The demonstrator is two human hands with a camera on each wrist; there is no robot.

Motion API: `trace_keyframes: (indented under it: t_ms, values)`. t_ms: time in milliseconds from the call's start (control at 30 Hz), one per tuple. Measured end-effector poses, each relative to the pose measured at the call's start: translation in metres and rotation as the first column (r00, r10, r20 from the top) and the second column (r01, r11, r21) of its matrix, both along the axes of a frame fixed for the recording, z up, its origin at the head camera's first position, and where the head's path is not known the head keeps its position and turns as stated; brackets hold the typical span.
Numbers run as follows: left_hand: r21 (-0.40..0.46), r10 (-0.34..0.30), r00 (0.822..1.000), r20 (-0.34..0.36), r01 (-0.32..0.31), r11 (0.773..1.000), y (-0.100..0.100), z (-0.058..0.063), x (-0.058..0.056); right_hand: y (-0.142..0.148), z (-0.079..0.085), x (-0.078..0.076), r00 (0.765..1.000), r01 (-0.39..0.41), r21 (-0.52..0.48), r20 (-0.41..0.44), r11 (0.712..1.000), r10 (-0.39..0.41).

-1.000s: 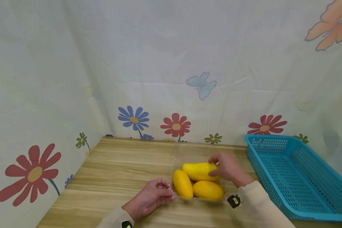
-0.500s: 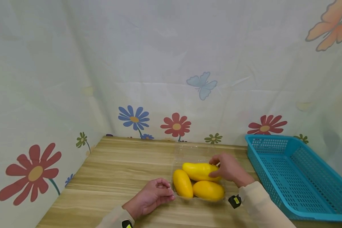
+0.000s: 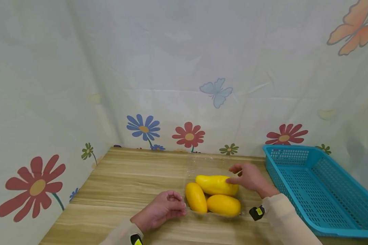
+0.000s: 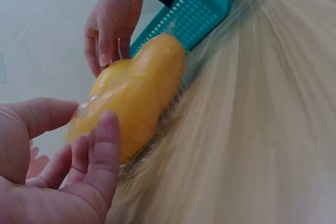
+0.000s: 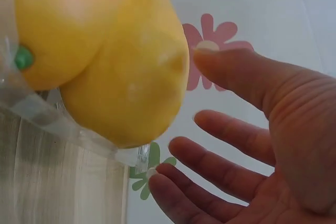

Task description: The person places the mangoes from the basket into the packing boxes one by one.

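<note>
Several yellow mangoes fill a clear plastic box (image 3: 207, 164) on the table: one lies across the back (image 3: 214, 184), one leans at the left (image 3: 196, 198), one lies at the front right (image 3: 224, 205). A green stem end shows on one mango (image 5: 58, 24) in the right wrist view. My left hand (image 3: 162, 209) lightly pinches the box's front left corner, its thumb at the rim; the fingers' exact contact is hard to tell. My right hand (image 3: 249, 177) has its fingers spread beside the back mango's right end. A narrow gap separates its thumb from that mango.
To the right stands a blue perforated plastic basket (image 3: 319, 190), close to the right forearm. The wooden table (image 3: 132, 177) meets a flower-printed cloth wall (image 3: 159, 68) at the back. Raised behind the mangoes is the see-through rear part of the box.
My right hand has let go of the back mango and drawn slightly right, its fingers wider apart. The left hand and the mangoes have stayed nearly where they were.
</note>
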State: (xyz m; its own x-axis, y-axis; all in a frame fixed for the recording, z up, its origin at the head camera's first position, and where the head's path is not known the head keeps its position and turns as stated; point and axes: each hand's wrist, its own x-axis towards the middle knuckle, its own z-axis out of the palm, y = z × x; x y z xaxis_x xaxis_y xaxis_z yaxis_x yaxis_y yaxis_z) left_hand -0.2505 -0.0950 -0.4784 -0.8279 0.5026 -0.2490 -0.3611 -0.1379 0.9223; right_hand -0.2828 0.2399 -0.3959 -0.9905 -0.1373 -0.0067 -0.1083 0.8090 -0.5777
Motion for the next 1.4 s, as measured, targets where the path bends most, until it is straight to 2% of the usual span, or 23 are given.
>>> trace_keyframes:
  t_ms: [233,433,633,767,833,900,967,1067,1233,1400]
  values:
    - [-0.148,0.035,0.999,-0.035,-0.04,0.988,-0.007,0.01,-0.019,0.01,-0.001,-0.004,0.989,0.136,-0.067,0.06,0.988,-0.132]
    - [-0.186,0.113,0.991,-0.076,-0.125,0.975,-0.01,0.013,-0.046,0.02,-0.009,-0.009,0.971,0.218,-0.178,0.141,0.96,-0.194]
    - [-0.205,0.143,0.981,-0.128,-0.167,0.964,-0.009,0.011,-0.071,0.026,-0.023,-0.015,0.952,0.276,-0.347,0.226,0.897,-0.205]
    - [-0.265,0.118,0.973,-0.197,-0.168,0.95,-0.006,0.01,-0.083,0.029,-0.033,-0.021,0.945,0.296,-0.433,0.265,0.852,-0.193]
    - [-0.301,0.088,0.967,-0.241,-0.16,0.94,-0.003,0.01,-0.087,0.029,-0.039,-0.023,0.943,0.291,-0.467,0.286,0.835,-0.168]
    - [-0.32,0.063,0.963,-0.262,-0.149,0.936,0.001,0.01,-0.091,0.029,-0.046,-0.025,0.942,0.287,-0.518,0.306,0.806,-0.138]
    - [-0.32,0.033,0.966,-0.255,-0.117,0.94,0.004,0.008,-0.097,0.03,-0.053,-0.028,0.94,0.288,-0.568,0.321,0.771,-0.115]
    - [-0.283,0.007,0.978,-0.209,-0.067,0.957,0.01,0.004,-0.106,0.032,-0.062,-0.032,0.934,0.309,-0.627,0.343,0.715,-0.103]
    - [-0.229,0.024,0.99,-0.138,-0.056,0.972,0.018,0.0,-0.114,0.036,-0.07,-0.038,0.933,0.297,-0.667,0.356,0.683,-0.057]
    - [-0.211,0.038,0.993,-0.115,-0.062,0.976,0.02,0.002,-0.118,0.036,-0.073,-0.044,0.941,0.254,-0.692,0.339,0.676,-0.005]
